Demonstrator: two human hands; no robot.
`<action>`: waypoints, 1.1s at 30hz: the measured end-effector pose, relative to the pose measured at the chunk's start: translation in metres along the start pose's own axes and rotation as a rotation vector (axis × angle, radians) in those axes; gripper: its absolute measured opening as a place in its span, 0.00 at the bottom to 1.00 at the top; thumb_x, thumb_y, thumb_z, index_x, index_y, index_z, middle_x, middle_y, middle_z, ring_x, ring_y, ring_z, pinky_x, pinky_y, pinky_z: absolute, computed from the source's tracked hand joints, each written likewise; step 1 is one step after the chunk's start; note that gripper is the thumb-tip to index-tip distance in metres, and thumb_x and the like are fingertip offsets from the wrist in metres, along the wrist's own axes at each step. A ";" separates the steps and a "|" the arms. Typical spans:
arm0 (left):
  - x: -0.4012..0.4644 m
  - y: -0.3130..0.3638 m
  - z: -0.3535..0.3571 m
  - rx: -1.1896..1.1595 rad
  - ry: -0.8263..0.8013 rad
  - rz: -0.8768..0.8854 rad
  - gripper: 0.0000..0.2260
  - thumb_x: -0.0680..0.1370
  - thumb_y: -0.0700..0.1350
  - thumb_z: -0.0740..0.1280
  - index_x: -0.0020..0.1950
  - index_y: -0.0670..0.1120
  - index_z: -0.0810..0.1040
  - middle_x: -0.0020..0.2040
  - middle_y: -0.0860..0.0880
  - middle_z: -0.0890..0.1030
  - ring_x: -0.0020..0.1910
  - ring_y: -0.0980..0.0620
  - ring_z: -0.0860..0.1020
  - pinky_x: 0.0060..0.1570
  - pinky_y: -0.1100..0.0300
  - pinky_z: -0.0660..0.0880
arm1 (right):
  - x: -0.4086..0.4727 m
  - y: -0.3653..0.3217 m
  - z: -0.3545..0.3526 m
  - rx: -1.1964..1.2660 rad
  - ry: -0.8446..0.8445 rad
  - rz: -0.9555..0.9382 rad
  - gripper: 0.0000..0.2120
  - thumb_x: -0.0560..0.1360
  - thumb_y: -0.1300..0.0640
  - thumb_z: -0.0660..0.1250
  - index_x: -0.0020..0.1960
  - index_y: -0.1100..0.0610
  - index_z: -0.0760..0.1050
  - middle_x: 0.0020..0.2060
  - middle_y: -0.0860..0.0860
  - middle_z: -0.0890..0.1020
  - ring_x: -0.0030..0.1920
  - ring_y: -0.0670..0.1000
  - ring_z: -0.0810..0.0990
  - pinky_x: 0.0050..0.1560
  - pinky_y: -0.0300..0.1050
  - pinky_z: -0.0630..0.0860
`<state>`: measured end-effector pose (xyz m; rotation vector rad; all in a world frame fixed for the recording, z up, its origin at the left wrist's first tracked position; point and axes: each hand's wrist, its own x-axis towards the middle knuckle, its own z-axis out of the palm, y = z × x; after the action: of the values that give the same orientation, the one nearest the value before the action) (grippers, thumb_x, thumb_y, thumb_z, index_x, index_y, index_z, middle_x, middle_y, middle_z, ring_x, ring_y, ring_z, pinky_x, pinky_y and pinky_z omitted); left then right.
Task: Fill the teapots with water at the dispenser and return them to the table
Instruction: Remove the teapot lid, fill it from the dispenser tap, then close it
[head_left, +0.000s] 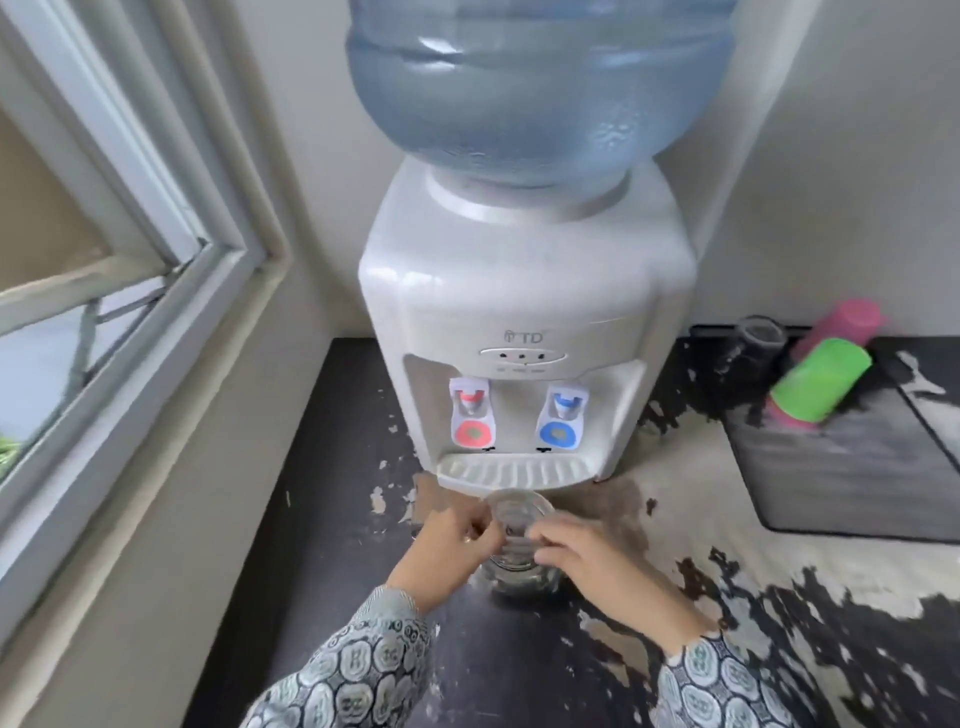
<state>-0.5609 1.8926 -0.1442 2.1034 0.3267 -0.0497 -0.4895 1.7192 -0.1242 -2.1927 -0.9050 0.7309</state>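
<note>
Glass teapot (519, 545): on worn dark counter (322, 519), just before dispenser (524, 312) drip tray (514, 470).
Left hand (457, 540): grip pinching teapot's left rim.
Right hand (597, 561): fingers curled over teapot's right side, touching.
Taps: red (470, 415) left, blue (561, 421) right.

1. The teapot (521, 540) is seen as clear, glossy glass.
2. The dispenser (524, 291) is cased in white plastic with a soft sheen.
3. The water bottle (540, 88) is made of translucent blue plastic.
4. The counter (332, 519) is coated in matt black, peeled to a pale, rough layer.
5. The sleeves (363, 670) are cut from patterned cloth.
6. The tumblers (821, 379) are seen as smooth green and pink plastic.
</note>
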 end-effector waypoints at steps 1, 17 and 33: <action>-0.002 -0.009 0.002 0.021 -0.015 0.057 0.14 0.76 0.45 0.64 0.31 0.54 0.68 0.28 0.58 0.71 0.31 0.61 0.68 0.37 0.65 0.65 | -0.007 0.002 0.010 -0.040 0.021 -0.030 0.06 0.75 0.55 0.63 0.50 0.48 0.77 0.48 0.39 0.76 0.48 0.40 0.74 0.54 0.40 0.71; 0.031 -0.050 0.002 0.359 -0.091 0.398 0.41 0.63 0.63 0.71 0.70 0.46 0.64 0.69 0.51 0.66 0.68 0.53 0.66 0.65 0.56 0.67 | 0.042 0.008 0.043 -0.702 0.419 0.078 0.25 0.63 0.32 0.58 0.47 0.51 0.67 0.43 0.48 0.75 0.42 0.51 0.73 0.41 0.45 0.72; 0.040 -0.050 -0.001 0.286 -0.310 0.178 0.43 0.67 0.61 0.73 0.75 0.54 0.54 0.76 0.58 0.57 0.74 0.57 0.59 0.68 0.54 0.66 | 0.079 0.033 0.041 -0.637 0.430 -0.360 0.13 0.70 0.52 0.62 0.28 0.56 0.71 0.25 0.48 0.75 0.28 0.48 0.71 0.35 0.38 0.69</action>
<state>-0.5346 1.9269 -0.1916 2.3552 -0.0593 -0.3306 -0.4571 1.7751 -0.1941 -2.4595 -1.3708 -0.2388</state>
